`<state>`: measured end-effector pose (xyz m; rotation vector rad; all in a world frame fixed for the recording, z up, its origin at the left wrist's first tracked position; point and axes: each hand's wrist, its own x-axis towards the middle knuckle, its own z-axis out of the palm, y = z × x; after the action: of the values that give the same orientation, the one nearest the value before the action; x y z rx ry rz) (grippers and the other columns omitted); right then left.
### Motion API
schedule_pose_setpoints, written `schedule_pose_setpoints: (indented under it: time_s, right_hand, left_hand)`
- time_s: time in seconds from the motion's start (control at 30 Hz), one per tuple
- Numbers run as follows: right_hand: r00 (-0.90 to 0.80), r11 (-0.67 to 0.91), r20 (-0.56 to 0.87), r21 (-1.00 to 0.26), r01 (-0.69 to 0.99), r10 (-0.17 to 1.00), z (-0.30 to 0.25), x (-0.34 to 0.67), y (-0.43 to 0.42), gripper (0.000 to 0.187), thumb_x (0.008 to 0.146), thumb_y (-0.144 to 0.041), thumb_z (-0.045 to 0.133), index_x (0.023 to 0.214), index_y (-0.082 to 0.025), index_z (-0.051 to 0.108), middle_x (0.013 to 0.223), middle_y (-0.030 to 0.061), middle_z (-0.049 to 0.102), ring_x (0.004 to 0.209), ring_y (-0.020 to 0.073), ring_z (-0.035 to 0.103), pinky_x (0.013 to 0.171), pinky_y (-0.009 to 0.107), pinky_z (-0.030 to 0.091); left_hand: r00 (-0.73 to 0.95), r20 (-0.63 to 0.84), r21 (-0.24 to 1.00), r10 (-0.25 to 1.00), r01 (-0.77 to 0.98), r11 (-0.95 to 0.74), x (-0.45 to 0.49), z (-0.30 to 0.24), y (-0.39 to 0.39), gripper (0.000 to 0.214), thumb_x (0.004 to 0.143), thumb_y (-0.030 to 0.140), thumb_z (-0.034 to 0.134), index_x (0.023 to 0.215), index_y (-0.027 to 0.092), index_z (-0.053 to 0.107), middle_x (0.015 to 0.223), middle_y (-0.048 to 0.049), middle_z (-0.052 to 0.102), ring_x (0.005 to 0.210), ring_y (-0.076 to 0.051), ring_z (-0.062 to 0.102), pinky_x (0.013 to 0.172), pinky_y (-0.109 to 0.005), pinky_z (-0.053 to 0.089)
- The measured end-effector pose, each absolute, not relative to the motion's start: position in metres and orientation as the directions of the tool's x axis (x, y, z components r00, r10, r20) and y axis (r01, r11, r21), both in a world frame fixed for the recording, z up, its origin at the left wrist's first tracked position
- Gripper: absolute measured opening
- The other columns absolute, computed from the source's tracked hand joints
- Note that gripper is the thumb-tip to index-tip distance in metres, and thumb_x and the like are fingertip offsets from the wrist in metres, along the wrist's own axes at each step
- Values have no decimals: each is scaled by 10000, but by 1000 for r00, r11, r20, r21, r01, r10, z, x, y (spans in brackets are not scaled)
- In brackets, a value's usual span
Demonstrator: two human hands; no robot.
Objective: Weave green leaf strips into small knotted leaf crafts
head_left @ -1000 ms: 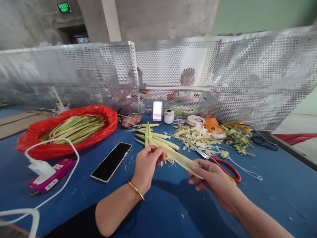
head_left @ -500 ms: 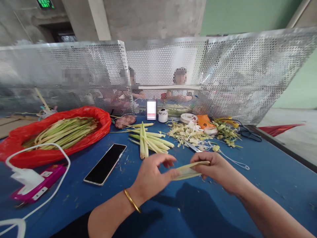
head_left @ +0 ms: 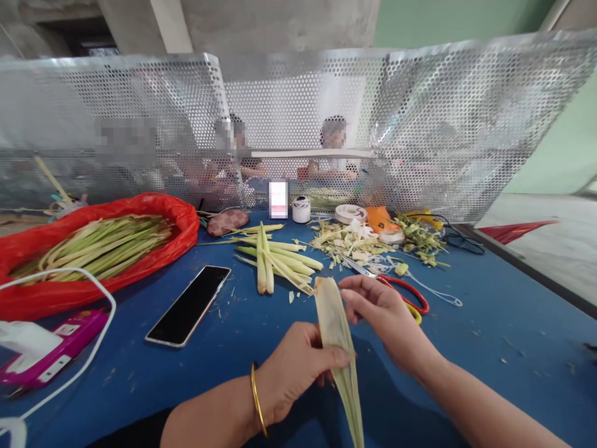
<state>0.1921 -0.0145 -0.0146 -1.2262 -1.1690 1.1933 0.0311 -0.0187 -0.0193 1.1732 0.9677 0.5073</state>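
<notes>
My left hand (head_left: 303, 361) is closed on a long pale-green husk leaf (head_left: 336, 330), its thumb pressed flat across the leaf's face. The leaf's broad, blunt end points away from me, and the narrower part runs down toward the bottom of the view. Close beside the leaf's upper right edge is my right hand (head_left: 380, 311), with loosely bent fingers apart and nothing seen in them. Beyond that hand lie red-handled scissors (head_left: 405, 289), partly covered by it. A bundle of pale-green stalks (head_left: 280, 261) rests farther back.
On the left are a red plastic bag (head_left: 186, 224) of long leaves, a phone (head_left: 189, 306) and a purple power strip (head_left: 60, 345) with a white cable. A scrap pile (head_left: 347, 239), a tape roll (head_left: 351, 213) and an orange packet (head_left: 380, 219) sit before a perforated metal screen (head_left: 289, 112).
The leaf has turned from lying crosswise between both hands to pointing away from me in my left hand. My right hand has let go, and the scissors' red handles now show.
</notes>
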Motion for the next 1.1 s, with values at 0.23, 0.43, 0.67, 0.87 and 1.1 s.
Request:
schedule_pose_setpoints:
  time_s: [0.23, 0.43, 0.67, 0.87, 1.1]
  right_hand:
    - [-76, -72, -84, -986, 153, 994, -21, 187, -20, 290, 753, -396, 676, 650, -176, 517, 571, -55, 498, 533, 91, 436, 495, 216, 372]
    - [-200, -157, -183, -978, 136, 963, -23, 188, -19, 316, 729, -447, 703, 717, -157, 578, 635, -27, 553, 583, 101, 473, 530, 223, 389]
    - [-168, -196, -196, -981, 17, 966, -23, 189, -19, 333, 712, -460, 736, 699, -161, 589, 623, -23, 549, 572, 97, 441, 543, 235, 374]
    - [-175, -241, -229, -969, -50, 958, -25, 191, -19, 316, 691, -430, 762, 670, -162, 597, 596, -26, 535, 548, 94, 446, 547, 242, 365]
    - [-185, -252, -237, -966, -62, 954, -26, 192, -18, 309, 691, -430, 764, 674, -159, 617, 594, -23, 535, 556, 98, 443, 554, 244, 355]
  left_hand:
    - [420, -273, 959, 865, 51, 278, 30, -20, -9, 242, 652, 228, 697, 878, 145, 674, 709, 1, 635, 563, -96, 486, 488, -195, 364]
    - [321, -215, 975, 922, 22, 220, 28, -23, 0, 229, 725, 353, 663, 791, 134, 668, 687, -12, 615, 594, -116, 503, 531, -219, 392]
    - [341, -218, 976, 915, 47, 215, 27, -21, -1, 195, 761, 306, 641, 789, 114, 668, 656, 1, 589, 591, -110, 483, 537, -223, 381]
    - [389, -265, 955, 882, -20, 296, 28, -18, -2, 197, 790, 270, 609, 886, 110, 671, 689, -20, 637, 652, -139, 555, 622, -246, 432]
    - [400, -256, 960, 880, -5, 282, 28, -20, -2, 200, 790, 273, 620, 893, 110, 672, 723, -27, 645, 688, -151, 566, 648, -253, 443]
